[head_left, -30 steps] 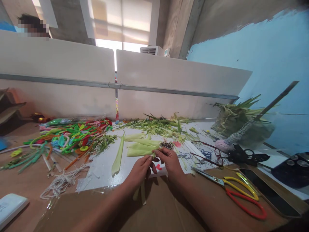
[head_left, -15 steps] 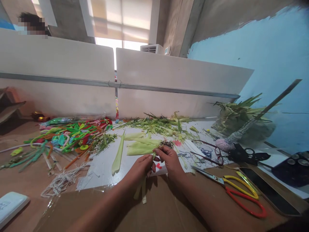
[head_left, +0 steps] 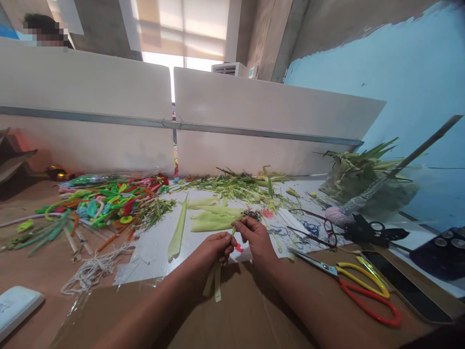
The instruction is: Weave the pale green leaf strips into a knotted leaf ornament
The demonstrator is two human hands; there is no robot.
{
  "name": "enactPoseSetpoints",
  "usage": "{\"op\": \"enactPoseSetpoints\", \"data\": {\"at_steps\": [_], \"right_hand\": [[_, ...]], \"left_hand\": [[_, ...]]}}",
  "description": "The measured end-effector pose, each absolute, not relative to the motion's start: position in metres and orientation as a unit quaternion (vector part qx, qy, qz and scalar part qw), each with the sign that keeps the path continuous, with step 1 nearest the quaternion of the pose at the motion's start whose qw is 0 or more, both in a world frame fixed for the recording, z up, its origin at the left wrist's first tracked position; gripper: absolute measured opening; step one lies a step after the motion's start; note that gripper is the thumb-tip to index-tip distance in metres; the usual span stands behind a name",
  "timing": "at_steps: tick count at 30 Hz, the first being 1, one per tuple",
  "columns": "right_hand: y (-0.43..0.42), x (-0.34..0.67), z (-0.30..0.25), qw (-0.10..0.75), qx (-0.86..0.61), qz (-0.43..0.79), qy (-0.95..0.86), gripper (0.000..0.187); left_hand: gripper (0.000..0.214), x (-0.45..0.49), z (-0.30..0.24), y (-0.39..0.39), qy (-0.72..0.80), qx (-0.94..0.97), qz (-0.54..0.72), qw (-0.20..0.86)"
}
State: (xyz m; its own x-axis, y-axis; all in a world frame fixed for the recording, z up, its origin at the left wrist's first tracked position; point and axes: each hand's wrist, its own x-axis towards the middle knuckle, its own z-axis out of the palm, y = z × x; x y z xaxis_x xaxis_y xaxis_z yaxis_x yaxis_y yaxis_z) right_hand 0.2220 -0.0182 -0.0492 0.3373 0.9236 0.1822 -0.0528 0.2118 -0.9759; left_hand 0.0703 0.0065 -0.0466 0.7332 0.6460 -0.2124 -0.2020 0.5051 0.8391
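Note:
Both hands meet above the near edge of a white sheet [head_left: 156, 261]. My left hand [head_left: 217, 247] is closed on a narrow strip of corn husk [head_left: 218, 286], whose pale ends hang below the fist. Thumb and finger of my right hand [head_left: 256, 237] pinch the upper, green end of the same strip. Just beyond the hands lie wide pale-green corn husk pieces [head_left: 210, 223]. A single long husk leaf [head_left: 178, 232] rests to their left. A small red piece [head_left: 239, 247] shows between the hands.
Scissors [head_left: 327, 266] with yellow and red handles, eyeglasses [head_left: 329, 232] and a phone [head_left: 407, 286] lie at right. Colourful pipe cleaners [head_left: 105, 198] and white string [head_left: 96, 271] lie left. Husk scraps [head_left: 236, 186] line the back before a partition [head_left: 276, 106]. A person's head [head_left: 45, 31] shows behind.
The hands stay nearly in place, with the fingertips slightly farther apart and more of the green strip showing between them. The view has shifted slightly.

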Motion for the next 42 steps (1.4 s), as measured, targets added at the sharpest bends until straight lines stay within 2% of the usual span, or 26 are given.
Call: {"op": "enactPoseSetpoints", "data": {"at_steps": [4,9,13,20,33,38,42], "right_hand": [[-0.017,0.225,-0.049,0.647,-0.499,0.377,-0.436,0.028],[-0.016,0.230,-0.051,0.642,-0.489,0.419,-0.418,0.041],[-0.016,0.225,-0.054,0.596,-0.484,0.465,-0.441,0.032],[-0.015,0.221,-0.059,0.602,-0.501,0.408,-0.469,0.028],[-0.019,0.219,-0.054,0.610,-0.507,0.425,-0.436,0.031],[-0.016,0.223,-0.056,0.623,-0.531,0.388,-0.424,0.035],[-0.013,0.236,-0.053,0.666,-0.539,0.344,-0.385,0.040]], "left_hand": [[0.034,0.071,-0.050,0.011,0.263,0.447,0.289,0.805],[0.037,0.073,-0.064,0.029,0.277,0.492,0.344,0.750],[0.044,0.074,-0.068,0.035,0.297,0.528,0.354,0.713],[0.053,0.078,-0.066,0.029,0.306,0.569,0.343,0.682],[0.040,0.075,-0.062,0.026,0.308,0.552,0.318,0.707],[0.032,0.078,-0.066,0.026,0.311,0.568,0.317,0.693],[0.024,0.078,-0.074,0.025,0.325,0.568,0.329,0.680]]}}
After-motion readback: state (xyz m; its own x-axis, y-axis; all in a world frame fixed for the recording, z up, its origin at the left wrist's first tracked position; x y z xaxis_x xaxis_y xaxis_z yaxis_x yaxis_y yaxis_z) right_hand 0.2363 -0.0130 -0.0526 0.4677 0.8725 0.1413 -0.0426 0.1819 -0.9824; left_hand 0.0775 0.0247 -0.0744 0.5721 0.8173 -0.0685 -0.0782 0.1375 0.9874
